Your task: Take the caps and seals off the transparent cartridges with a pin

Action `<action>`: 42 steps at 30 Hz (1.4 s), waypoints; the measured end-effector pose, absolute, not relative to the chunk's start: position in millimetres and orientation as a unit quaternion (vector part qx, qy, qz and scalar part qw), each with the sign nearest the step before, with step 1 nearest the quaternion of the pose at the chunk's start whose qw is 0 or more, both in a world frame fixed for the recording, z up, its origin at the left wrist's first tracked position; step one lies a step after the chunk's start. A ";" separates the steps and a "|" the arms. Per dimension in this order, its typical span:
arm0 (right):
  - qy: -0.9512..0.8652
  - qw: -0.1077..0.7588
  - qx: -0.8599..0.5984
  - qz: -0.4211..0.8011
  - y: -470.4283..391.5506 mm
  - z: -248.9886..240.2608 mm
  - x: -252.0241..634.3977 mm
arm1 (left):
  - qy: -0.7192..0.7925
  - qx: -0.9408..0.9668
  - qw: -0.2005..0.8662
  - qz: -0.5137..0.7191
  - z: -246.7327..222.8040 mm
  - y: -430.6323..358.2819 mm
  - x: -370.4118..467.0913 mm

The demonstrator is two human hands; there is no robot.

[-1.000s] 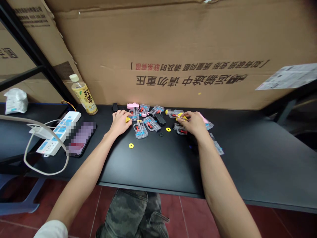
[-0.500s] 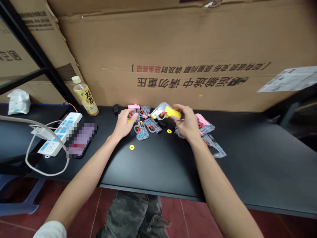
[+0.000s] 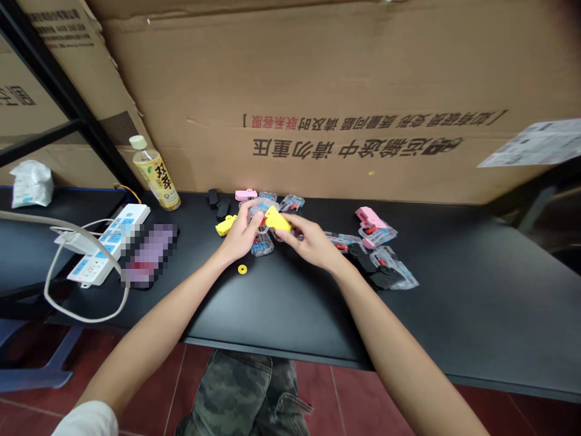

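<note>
Block of yellow plastic [image 3: 278, 219]: gripped by fingers of right hand [image 3: 313, 241], above bench [image 3: 290, 309]
Transparent plastic body [image 3: 267, 206]: gripped by fingers of left hand [image 3: 241, 236]
Fit: apparently joined; second yellow block [image 3: 226, 226] (beside left hand) seemingly left unattached

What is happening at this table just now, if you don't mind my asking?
A person is handling two parts above the black table. The left hand has a clear plastic part in its grip, and the right hand holds a yellow piece against it; whether they are joined is hard to tell. A second yellow piece lies beside the left hand, a yellow ring lies nearer the person, and a pink piece lies off to the right.
</note>
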State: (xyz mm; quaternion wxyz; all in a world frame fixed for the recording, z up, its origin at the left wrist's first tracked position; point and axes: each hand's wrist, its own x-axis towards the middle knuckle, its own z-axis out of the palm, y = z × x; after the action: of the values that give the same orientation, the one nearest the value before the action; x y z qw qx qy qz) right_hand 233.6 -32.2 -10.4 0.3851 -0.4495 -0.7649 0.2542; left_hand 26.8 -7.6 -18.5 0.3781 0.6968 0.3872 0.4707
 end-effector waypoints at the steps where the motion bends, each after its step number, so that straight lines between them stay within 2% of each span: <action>1: -0.765 0.379 -0.445 0.271 -33.2 -11.9 229.7 | 0.386 0.694 0.372 0.480 -19.1 -6.5 26.5; 3: -0.743 0.395 -0.444 0.308 -34.8 -15.7 221.8 | 0.389 0.688 0.375 0.484 -20.7 -5.4 26.8; 6: -0.680 0.463 -0.432 0.369 -35.1 -21.4 214.1 | 0.384 0.689 0.380 0.483 -24.1 -7.6 30.4; 9: -0.646 0.509 -0.415 0.389 -35.3 -22.6 210.2 | 0.383 0.689 0.373 0.489 -27.4 -12.0 36.0; 18: -0.621 0.528 -0.408 0.412 -38.5 -16.8 199.6 | 0.399 0.693 0.321 0.508 -24.4 -17.4 38.1; 22: -0.641 0.510 -0.414 0.396 -32.6 -13.4 216.6 | 0.377 0.687 0.380 0.492 -22.0 -13.0 34.1; 26: -0.694 0.445 -0.425 0.374 -26.2 -6.8 239.6 | 0.363 0.655 0.481 0.457 -19.4 -11.6 33.9; 28: -0.711 0.430 -0.435 0.346 -24.1 -4.4 247.8 | 0.369 0.637 0.496 0.462 -17.1 -11.0 33.7; 33: -0.649 0.463 -0.492 0.349 -23.6 0.8 259.4 | 0.399 0.600 0.437 0.538 -11.8 -1.2 24.7; 37: -0.541 0.517 -0.546 0.376 -25.0 4.6 261.0 | 0.488 0.640 0.351 0.479 -19.1 4.6 21.0; 40: -0.514 0.511 -0.571 0.385 -24.9 4.4 257.0 | 0.525 0.649 0.340 0.434 -28.1 3.3 23.9; 42: -0.512 0.498 -0.575 0.398 -25.2 3.8 252.8 | 0.519 0.658 0.315 0.447 -31.1 1.2 25.7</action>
State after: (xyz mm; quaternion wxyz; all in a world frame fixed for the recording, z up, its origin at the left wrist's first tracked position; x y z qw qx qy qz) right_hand 252.8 -25.2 3.8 0.4981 -0.5749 -0.5125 0.3984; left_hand 25.7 1.2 -31.1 0.3145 0.6575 0.5188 0.4468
